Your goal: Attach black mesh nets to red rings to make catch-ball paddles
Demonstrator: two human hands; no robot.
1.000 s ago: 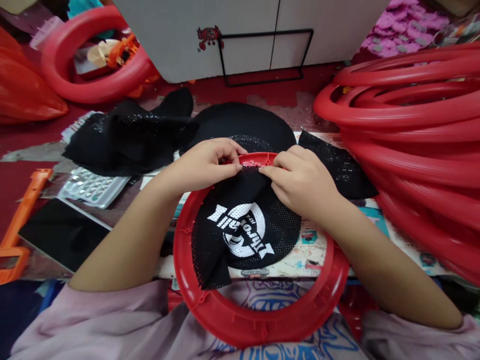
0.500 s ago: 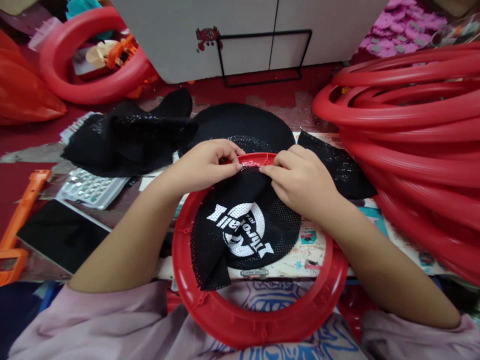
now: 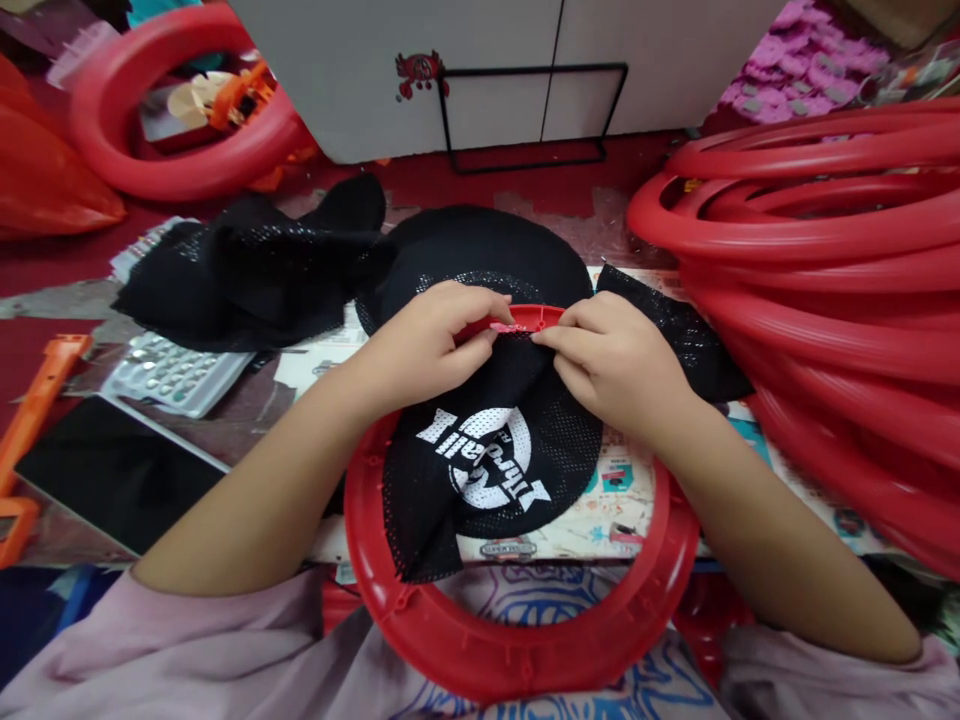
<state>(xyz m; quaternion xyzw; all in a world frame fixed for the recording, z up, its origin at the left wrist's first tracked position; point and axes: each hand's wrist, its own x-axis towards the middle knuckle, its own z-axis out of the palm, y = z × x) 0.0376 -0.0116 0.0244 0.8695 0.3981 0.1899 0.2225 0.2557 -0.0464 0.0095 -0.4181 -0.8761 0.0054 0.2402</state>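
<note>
A red plastic ring (image 3: 517, 640) lies in my lap, its far edge resting on the work surface. A round black mesh piece with a white printed logo (image 3: 487, 465) lies across the ring's opening. My left hand (image 3: 427, 345) and my right hand (image 3: 611, 360) both pinch the far edge of this mesh against the ring's far rim, fingertips almost touching. Fingers of both hands are curled tight on the fabric.
A pile of black mesh pieces (image 3: 255, 270) lies behind my left hand, with another round mesh disc (image 3: 480, 245) behind the ring. A tall stack of red rings (image 3: 817, 270) fills the right. A calculator (image 3: 176, 372) and a dark tablet (image 3: 112, 475) lie at left.
Both hands have shifted slightly to the right along the ring's far rim, still pinching the mesh edge. The mesh is bunched a little more under the fingers.
</note>
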